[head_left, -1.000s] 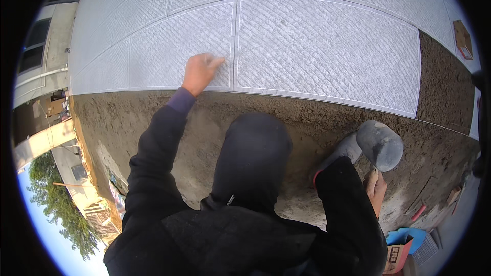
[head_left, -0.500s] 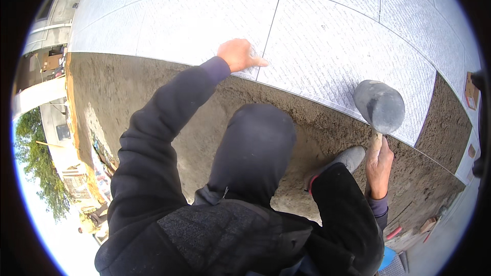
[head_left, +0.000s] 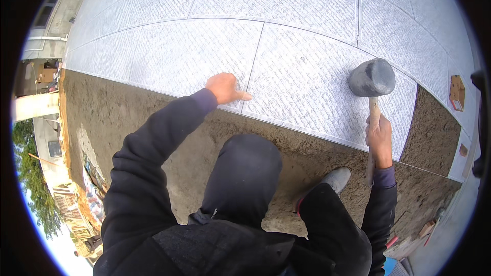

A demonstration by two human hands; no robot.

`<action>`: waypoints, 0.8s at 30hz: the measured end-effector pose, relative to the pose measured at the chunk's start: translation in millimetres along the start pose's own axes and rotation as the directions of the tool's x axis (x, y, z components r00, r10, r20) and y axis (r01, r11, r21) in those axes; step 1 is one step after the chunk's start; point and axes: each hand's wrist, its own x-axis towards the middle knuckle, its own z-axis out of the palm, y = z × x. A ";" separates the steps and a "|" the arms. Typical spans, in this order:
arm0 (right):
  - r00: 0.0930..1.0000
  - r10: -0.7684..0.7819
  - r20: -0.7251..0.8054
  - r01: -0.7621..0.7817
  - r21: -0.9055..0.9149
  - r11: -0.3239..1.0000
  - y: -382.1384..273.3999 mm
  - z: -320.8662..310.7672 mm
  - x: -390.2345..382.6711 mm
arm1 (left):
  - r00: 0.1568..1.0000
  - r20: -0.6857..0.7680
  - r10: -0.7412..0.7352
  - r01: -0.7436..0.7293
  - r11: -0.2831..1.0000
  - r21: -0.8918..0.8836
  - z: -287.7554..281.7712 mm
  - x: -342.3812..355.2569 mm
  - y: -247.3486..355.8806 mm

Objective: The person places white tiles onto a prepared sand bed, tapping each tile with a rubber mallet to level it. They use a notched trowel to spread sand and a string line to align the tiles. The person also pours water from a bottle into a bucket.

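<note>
My right hand is wrapped round the wooden handle of a rubber mallet. The mallet's dark grey head is up over the large pale textured tile on the right. My left hand rests on the neighbouring tile, close to its near edge. Its thumb stretches out to the joint between these two tiles, while the fingers are bent and partly hidden. Nothing shows in the left hand.
Rough grey mortar runs along the tiles' near edge, my shoe on it. More mortar lies beyond the right tile's end, crossed by a thin string. A cardboard box stands at far right; a red-handled tool lies lower right.
My right hand has raised the mallet, its head now farther from me over the tile. The left hand stays by the joint. The whole view has shifted, with the tiles lower in it.
</note>
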 end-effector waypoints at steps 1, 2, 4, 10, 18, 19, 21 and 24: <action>0.996 0.082 0.029 -0.083 0.035 0.996 6.3 0.1 3.2 | 1.000 0.015 0.008 -0.008 1.000 -0.001 0.3 2.1 -1.2; 0.989 0.148 -0.021 -0.147 0.045 0.988 10.9 3.5 6.4 | 1.000 0.008 0.021 -0.021 1.000 -0.011 1.4 3.7 -3.2; 0.999 0.037 -0.026 -0.037 0.008 0.999 15.1 5.7 5.5 | 0.998 -0.043 0.054 -0.056 0.998 -0.043 5.7 7.3 -8.2; 0.990 0.142 -0.001 -0.142 0.061 0.988 -9.3 -0.7 -13.1 | 0.995 -0.061 0.084 -0.088 0.995 -0.054 12.7 10.7 -13.6; 0.940 0.327 -0.098 -0.291 0.268 0.918 13.2 -19.4 -134.8 | 0.835 -0.397 0.381 -0.318 0.923 0.216 -7.1 -12.0 78.7; 0.932 0.348 -0.104 -0.312 0.260 0.914 16.4 -22.4 -148.6 | 0.771 -0.463 0.438 -0.406 0.897 0.174 0.0 -7.9 107.6; 0.923 0.367 -0.114 -0.333 0.241 0.912 19.3 -32.4 -169.5 | 0.449 -0.556 0.700 -0.756 0.629 0.182 11.7 14.5 176.5; 0.911 0.396 -0.113 -0.368 0.212 0.905 14.6 -44.0 -205.5 | 0.338 -0.475 0.813 -0.800 0.514 0.310 20.3 69.8 281.0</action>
